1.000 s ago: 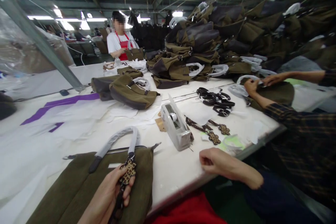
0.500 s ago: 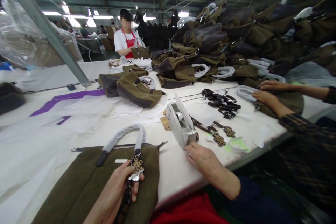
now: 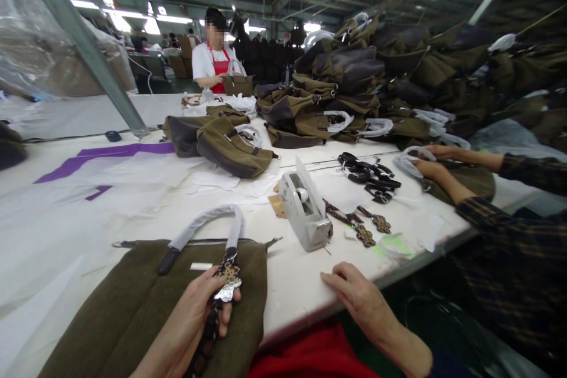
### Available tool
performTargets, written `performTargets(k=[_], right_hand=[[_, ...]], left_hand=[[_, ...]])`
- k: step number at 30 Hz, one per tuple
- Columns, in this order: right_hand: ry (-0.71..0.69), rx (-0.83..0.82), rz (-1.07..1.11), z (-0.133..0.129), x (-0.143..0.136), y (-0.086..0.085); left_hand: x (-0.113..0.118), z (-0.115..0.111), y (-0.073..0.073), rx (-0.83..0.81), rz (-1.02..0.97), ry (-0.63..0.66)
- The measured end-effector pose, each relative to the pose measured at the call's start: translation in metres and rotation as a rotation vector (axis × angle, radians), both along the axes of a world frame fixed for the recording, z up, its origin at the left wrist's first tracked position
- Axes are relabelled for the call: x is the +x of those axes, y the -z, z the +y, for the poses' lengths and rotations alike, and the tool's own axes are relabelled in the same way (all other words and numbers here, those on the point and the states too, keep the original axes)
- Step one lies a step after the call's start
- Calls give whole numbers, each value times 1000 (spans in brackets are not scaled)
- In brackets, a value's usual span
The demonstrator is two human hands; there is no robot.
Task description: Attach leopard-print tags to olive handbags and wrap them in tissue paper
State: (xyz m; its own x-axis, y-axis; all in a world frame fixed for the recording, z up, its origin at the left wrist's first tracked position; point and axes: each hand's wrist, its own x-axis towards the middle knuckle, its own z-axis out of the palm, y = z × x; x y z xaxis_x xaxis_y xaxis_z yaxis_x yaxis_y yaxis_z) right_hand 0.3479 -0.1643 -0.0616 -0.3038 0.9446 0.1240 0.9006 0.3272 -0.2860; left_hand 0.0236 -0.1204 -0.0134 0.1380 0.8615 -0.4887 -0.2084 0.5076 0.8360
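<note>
My left hand (image 3: pixel 199 313) is closed around a leopard-print flower bag charm (image 3: pixel 229 272) with a shiny metal layer and a dark strap running down through the fingers. It lies over an olive handbag (image 3: pixel 128 301), at the foot of the bag's wrapped handle (image 3: pixel 195 225). Just above the table edge, my right hand (image 3: pixel 365 301) has thumb and fingertips pinched together; whatever they grip is too small to make out. Beyond it stands a grey tape dispenser (image 3: pixel 315 235), apart from the fingers.
Two more flower charms (image 3: pixel 365 235) and coiled black straps (image 3: pixel 367 174) lie beyond the dispenser. A co-worker's hands (image 3: pixel 436 174) rest on another bag at right. Finished-looking bags (image 3: pixel 237 144) and a tall bag pile (image 3: pixel 345 65) stand behind. A metal post (image 3: pixel 88 53) rises at left.
My right hand has left the tape dispenser and drawn back toward the table edge, fingers pinched. My left hand keeps its hold on the charm. The co-worker's hands have shifted slightly on their bag.
</note>
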Motion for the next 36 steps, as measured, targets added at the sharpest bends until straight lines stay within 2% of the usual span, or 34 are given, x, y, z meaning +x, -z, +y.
performTargets(k=[3,6,8,14,17,21,23,25,28,30,31,33,36], right_hand=[[-3,-9,67,6,-2,-9],[-31,4,78,16,-17,-16],[-101,14,21,24,-34,-17],[-330,25,-359,40,-85,-12],[-392,69,-424,44,-96,-11],[-392,61,-399,56,-94,-13],[-341,-9,-283,61,-87,-13],[-222,-138,-37,62,-80,-14],[-24,-514,544,56,-73,-18],[35,-777,939,50,-75,-25],[38,-858,1094,48,-78,-30],[13,-903,1265,47,-86,-41],[-31,-845,1227,51,-104,-56]], left_hand=[[-2,0,2,-9,-30,24],[-2,0,1,-11,-35,26],[-1,0,0,-4,-26,19],[-2,-2,3,17,-51,46],[-3,-5,3,26,-47,44],[-3,-9,3,48,-48,38],[-4,-11,6,56,-64,47],[-6,-11,9,64,-70,39],[-7,-13,13,70,-62,35],[-6,-14,13,76,-59,46],[-6,-14,12,83,-58,50],[-5,-15,11,99,-53,47],[-5,-16,10,104,-40,51]])
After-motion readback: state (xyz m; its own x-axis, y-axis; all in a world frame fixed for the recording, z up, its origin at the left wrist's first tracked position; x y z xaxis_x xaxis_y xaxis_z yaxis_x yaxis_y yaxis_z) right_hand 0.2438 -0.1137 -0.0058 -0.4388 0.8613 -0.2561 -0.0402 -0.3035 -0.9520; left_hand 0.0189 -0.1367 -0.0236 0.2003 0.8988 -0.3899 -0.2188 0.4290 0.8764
